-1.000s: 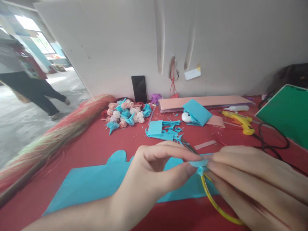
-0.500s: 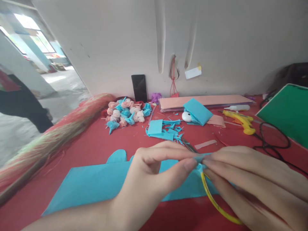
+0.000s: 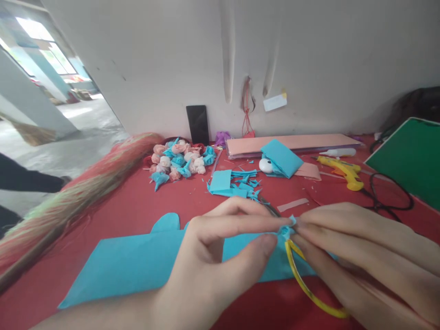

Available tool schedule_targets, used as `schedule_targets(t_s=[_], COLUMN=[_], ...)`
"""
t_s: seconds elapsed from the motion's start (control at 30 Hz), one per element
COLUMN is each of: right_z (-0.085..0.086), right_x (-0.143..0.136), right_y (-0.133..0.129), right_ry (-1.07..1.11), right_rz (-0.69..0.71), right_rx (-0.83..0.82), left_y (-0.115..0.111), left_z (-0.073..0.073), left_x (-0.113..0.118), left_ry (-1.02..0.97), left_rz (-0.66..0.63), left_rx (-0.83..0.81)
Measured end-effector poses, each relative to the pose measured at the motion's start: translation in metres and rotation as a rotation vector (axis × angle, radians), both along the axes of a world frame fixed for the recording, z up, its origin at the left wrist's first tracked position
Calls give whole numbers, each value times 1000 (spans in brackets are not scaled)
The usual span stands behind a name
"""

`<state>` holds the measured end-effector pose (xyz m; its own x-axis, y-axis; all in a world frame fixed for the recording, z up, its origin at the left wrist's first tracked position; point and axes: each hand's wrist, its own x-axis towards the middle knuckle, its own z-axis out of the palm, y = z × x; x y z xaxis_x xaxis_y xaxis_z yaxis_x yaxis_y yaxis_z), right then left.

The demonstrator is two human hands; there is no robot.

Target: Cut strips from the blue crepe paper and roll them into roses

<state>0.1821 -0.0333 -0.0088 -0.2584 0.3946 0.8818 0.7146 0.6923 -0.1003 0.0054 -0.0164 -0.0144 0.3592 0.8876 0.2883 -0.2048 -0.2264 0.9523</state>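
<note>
A small twist of light-blue crepe paper (image 3: 285,231) sits at the top of a thin yellow looped band (image 3: 298,278). My right hand (image 3: 364,256) pinches the paper from the right, fingers pressed together, and the yellow loop runs down under that hand. From the left, my left hand (image 3: 213,256) lays its index fingertip on the paper's upper edge, while its thumb stands a little apart below. Under both hands lies a long blue crepe paper sheet (image 3: 130,263). A rounded blue paper piece (image 3: 167,223) shows behind its far edge.
Paper flowers (image 3: 178,160) are heaped at the back left, near a black phone (image 3: 198,124). Blue paper scraps (image 3: 237,183), folded blue paper (image 3: 282,158) and a yellow glue gun (image 3: 343,172) with a black cord lie beyond my hands. A green board (image 3: 409,160) stands right.
My left thumb has come away from the blue paper, uncovering the twist; the index finger has reached further right over it. The person at the far left has moved mostly out of view.
</note>
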Motion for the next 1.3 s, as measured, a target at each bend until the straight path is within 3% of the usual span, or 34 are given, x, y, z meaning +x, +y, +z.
schedule_targets(t_s=[0.2, 0.37, 0.53, 0.73, 0.8, 0.87, 0.93, 1.1, 1.3], right_z=[-10, -8, -6, -13, -12, -11, -10, -4, 6], right_x=[-4, 5, 6, 8, 7, 3, -2, -9, -1], right_y=[-2, -4, -7, -8, -7, -5, -2, 4, 7], right_ry=[129, -19, -23, -146, -90, -120, 36, 247, 380], right_rz=[-52, -20, -50, -148, -180, -102, -69, 44, 234], right_rx=[-21, -104, -64, -167, -152, -163, -131, -362, -921], left_y=[1, 3, 2, 4, 5, 4, 4, 4, 8], left_z=[3, 4, 3, 0, 0, 0, 0, -2, 1], left_x=[2, 5, 4, 2, 3, 3, 2, -6, -10], left_ry=[3, 4, 11, 40, 54, 80, 93, 110, 102], left_rz=[55, 83, 76, 88, 90, 81, 67, -17, -84], left_rx=[21, 63, 111, 142, 136, 124, 110, 81, -3])
